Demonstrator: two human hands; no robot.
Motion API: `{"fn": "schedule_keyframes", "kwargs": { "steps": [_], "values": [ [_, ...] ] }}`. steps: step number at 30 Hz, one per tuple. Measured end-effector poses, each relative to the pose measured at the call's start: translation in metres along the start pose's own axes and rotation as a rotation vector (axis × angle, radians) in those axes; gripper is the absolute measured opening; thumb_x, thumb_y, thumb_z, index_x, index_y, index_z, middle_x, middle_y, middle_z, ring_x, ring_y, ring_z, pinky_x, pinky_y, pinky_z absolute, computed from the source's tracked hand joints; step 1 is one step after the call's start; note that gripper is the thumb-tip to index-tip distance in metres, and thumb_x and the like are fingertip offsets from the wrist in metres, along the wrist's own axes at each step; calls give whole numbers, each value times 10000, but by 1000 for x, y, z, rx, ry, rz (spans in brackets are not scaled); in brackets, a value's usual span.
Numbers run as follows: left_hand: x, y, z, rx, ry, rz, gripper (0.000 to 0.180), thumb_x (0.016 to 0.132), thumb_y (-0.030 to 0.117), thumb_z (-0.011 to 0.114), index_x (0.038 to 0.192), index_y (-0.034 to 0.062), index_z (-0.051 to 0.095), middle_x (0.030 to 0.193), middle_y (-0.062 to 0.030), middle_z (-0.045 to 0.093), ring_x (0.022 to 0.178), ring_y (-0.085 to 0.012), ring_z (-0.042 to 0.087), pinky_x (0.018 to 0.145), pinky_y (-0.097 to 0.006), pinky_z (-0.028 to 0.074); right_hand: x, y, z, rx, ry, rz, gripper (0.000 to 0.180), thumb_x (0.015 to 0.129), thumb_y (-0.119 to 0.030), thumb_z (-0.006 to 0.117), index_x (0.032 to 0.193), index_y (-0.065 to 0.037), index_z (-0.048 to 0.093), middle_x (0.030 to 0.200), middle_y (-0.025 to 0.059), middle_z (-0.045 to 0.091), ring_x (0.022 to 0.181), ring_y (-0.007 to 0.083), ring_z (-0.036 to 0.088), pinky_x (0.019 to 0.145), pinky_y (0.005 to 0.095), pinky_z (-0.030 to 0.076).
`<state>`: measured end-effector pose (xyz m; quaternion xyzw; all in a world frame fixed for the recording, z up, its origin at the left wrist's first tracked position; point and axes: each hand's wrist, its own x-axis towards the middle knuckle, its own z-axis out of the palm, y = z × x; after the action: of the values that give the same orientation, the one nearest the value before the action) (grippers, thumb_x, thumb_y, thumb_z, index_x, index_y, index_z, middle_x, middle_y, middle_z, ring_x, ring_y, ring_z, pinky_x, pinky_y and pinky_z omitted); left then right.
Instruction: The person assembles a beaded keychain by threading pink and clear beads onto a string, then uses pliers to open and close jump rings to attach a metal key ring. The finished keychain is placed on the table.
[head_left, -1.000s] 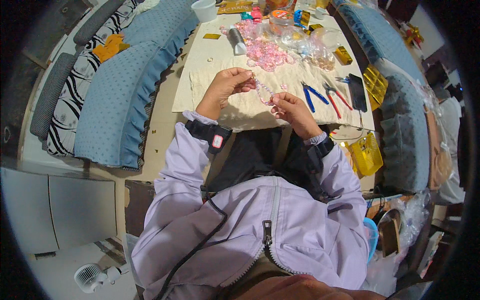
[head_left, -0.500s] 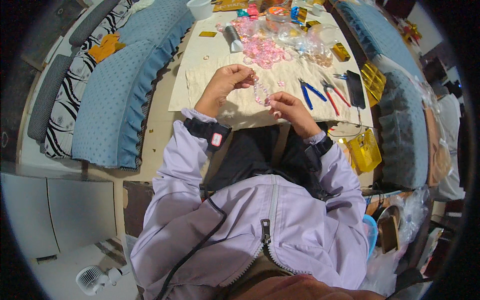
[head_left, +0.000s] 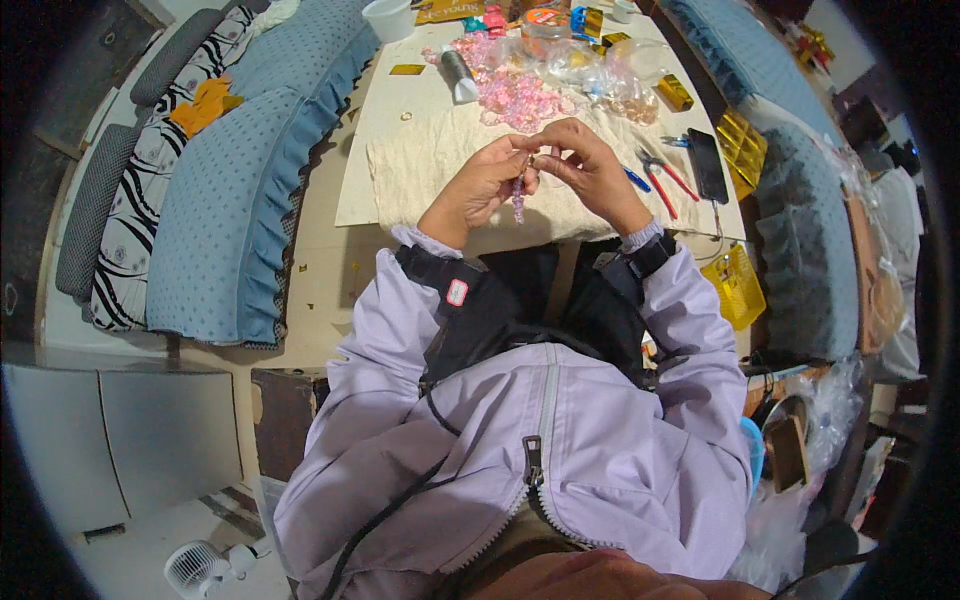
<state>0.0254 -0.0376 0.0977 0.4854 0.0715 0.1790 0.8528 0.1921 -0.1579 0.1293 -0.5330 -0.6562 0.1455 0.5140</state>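
Note:
A short string of pink and purple beads point(head_left: 518, 204) hangs from my fingertips over the front of the cream cloth point(head_left: 410, 160). My left hand point(head_left: 480, 185) is closed in a pinch on its upper end. Thumb and forefinger of my right hand point(head_left: 588, 168) pinch at the same spot, touching the left fingertips. Whatever lies between the fingertips is too small to make out. Beyond my hands is a pile of pink beaded strings point(head_left: 520, 98). Just right of my right hand lie blue-handled pliers point(head_left: 637, 180), partly hidden by it, and red-handled pliers point(head_left: 668, 188).
A grey thread spool point(head_left: 459, 76) stands left of the pile. Clear plastic bags point(head_left: 600, 75) lie behind it. A black phone point(head_left: 708, 168) with a cable rests at the right edge, near a yellow basket point(head_left: 735, 290). Blue-covered sofas point(head_left: 230, 200) flank the table.
My hands have come together from being apart with the bead string stretched between them. The right hand has moved up and left, covering part of the blue pliers. The string now hangs down.

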Motion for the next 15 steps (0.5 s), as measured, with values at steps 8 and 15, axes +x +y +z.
{"fn": "schedule_keyframes", "kwargs": {
  "steps": [8,15],
  "values": [
    [8,-17,-2,-284,-181,-65,279,1024,95,559,1297,42,528,883,-30,572,768,-149,569,690,-262,486,-1,0,-1,32,-50,82,132,925,-120,735,1048,-80,710,980,34,655,858,148,629,726,285,500],
    [3,-32,-10,-309,-25,-126,371,1029,127,545,1380,18,493,1118,-89,650,1005,-232,659,898,-368,547,1,7,-4,-7,-99,239,142,939,-142,716,1019,-31,681,847,43,687,752,143,637,699,302,515]
  ]
}}
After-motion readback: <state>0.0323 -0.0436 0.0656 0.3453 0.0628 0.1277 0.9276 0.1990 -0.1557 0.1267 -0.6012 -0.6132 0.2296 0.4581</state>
